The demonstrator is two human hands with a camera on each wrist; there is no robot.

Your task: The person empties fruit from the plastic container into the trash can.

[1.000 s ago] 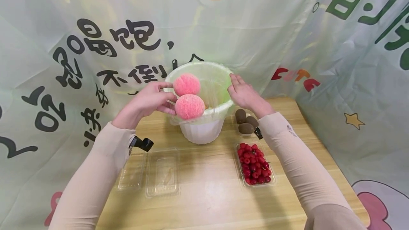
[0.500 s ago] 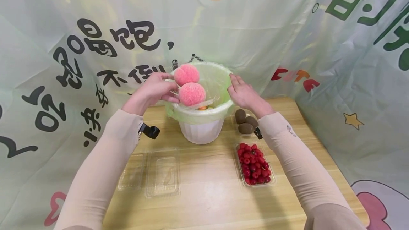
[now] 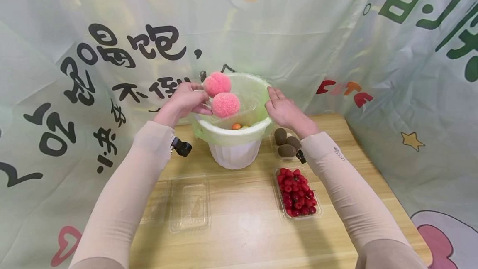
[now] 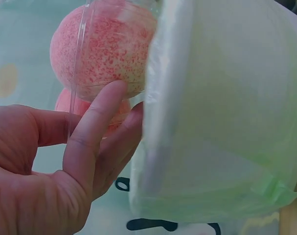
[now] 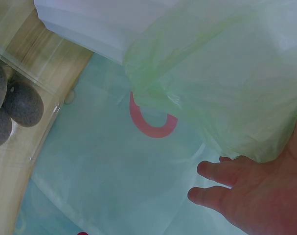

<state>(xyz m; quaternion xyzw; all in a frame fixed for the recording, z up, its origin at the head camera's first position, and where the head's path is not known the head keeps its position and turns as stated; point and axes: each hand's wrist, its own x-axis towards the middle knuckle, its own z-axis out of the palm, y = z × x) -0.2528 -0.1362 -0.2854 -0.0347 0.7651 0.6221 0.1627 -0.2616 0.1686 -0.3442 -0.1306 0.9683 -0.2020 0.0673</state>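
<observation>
A clear plastic container point(image 4: 76, 68) with two fuzzy pink peaches, the front peach point(image 3: 225, 105) and the back peach point(image 3: 217, 84), is tilted over the white bucket point(image 3: 235, 155). My left hand point(image 3: 187, 99) pinches its edge between thumb and fingers, at the left of the bucket's mouth. A thin green bag point(image 3: 239, 138) lines the bucket and folds over the rim. Against the right side of that rim rests my right hand point(image 3: 281, 108), its fingers extended in the right wrist view. Deep in the bucket an orange fruit point(image 3: 236, 126) shows; other contents are mostly hidden.
To the bucket's right sits a clear box of brown kiwis point(image 3: 286, 150). Nearer stands a clear box of red berries point(image 3: 296, 192). Bare clear trays point(image 3: 189, 206) lie at the front left of the wooden table point(image 3: 246, 235). A printed cloth point(image 3: 317, 32) hangs behind.
My left hand has moved up and right, bringing the container with the peaches further over the bucket. More of the orange fruit inside is visible. My right hand has stayed at the rim.
</observation>
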